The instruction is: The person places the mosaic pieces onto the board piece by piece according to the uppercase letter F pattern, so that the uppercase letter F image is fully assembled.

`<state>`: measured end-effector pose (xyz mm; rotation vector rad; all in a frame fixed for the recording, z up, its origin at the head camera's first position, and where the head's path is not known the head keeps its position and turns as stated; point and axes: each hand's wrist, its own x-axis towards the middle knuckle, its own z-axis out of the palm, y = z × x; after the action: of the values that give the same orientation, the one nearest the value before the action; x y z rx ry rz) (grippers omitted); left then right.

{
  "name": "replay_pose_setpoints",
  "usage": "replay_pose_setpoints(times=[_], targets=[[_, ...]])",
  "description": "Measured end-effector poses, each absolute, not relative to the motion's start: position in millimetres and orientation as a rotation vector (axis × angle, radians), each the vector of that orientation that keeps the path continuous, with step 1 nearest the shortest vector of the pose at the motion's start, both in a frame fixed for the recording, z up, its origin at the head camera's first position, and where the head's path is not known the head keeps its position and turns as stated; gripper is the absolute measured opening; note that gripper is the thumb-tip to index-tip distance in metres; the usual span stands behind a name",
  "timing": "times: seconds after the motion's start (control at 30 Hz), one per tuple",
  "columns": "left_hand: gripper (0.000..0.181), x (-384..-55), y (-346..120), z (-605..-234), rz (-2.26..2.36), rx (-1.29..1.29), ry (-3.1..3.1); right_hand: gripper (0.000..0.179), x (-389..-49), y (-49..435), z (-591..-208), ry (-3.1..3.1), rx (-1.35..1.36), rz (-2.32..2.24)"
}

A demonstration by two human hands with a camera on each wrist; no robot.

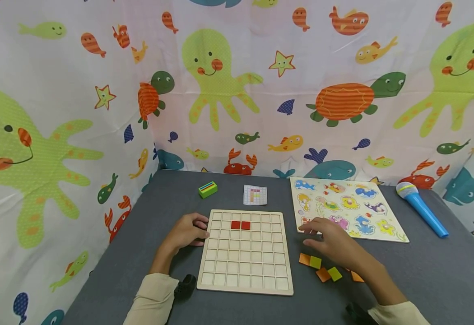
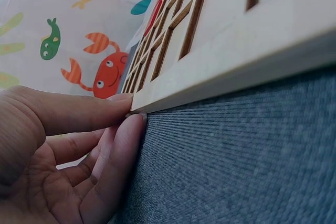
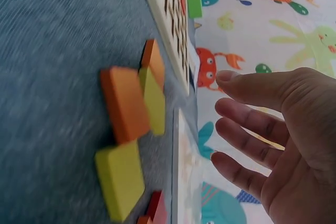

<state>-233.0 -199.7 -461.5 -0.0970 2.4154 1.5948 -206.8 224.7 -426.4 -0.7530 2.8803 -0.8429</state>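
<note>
A wooden grid board (image 1: 245,266) lies on the dark grey table, with two red square tiles (image 1: 240,225) side by side in its second row from the far edge. At the board's left edge my left hand (image 1: 185,234) pinches the rim; the left wrist view shows the thumb (image 2: 89,111) on top and a finger (image 2: 118,166) against the lower side. My right hand (image 1: 334,241) hovers right of the board, fingers apart and loosely bent, holding nothing. Below it lie several loose tiles, among them an orange tile (image 3: 125,103), a yellow-green tile (image 3: 121,179) and a red tile (image 3: 158,207).
A small card with a coloured grid pattern (image 1: 255,195) lies beyond the board. Left of it sits a green block with coloured stripes (image 1: 207,189). A sea-animal puzzle board (image 1: 397,234) and a blue toy microphone (image 1: 425,210) are at the right. Printed cloth (image 1: 229,149) hangs behind.
</note>
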Motion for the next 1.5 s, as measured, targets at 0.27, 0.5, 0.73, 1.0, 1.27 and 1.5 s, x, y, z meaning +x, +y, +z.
replay_pose_setpoints(times=[0.27, 0.5, 0.73, 1.0, 1.27, 1.5], targets=[[0.044, -233, -199, -462, 1.596, -0.092, 2.414, 0.039, -200, 246, -428, 2.873, -0.649, -0.883], [0.044, -233, -199, -461, 1.590, -0.090, 2.422, 0.041, -197, 262, -429, 2.810, -0.540, -0.940], [0.044, -232, -199, -461, 1.583, -0.094, 2.426, 0.044, -197, 277, -431, 2.797, -0.472, -0.936], [0.044, -232, -199, -461, 1.575, -0.086, 2.434, 0.053, -197, 291, -431, 2.720, -0.413, -0.956], [0.045, -230, -199, -457, 1.573, -0.074, 2.430, 0.051, -201, 300, -433, 2.657, -0.350, -0.928], [0.045, -231, -197, -458, 1.565, -0.084, 2.436, 0.050, -202, 302, -437, 2.604, -0.312, -0.950]])
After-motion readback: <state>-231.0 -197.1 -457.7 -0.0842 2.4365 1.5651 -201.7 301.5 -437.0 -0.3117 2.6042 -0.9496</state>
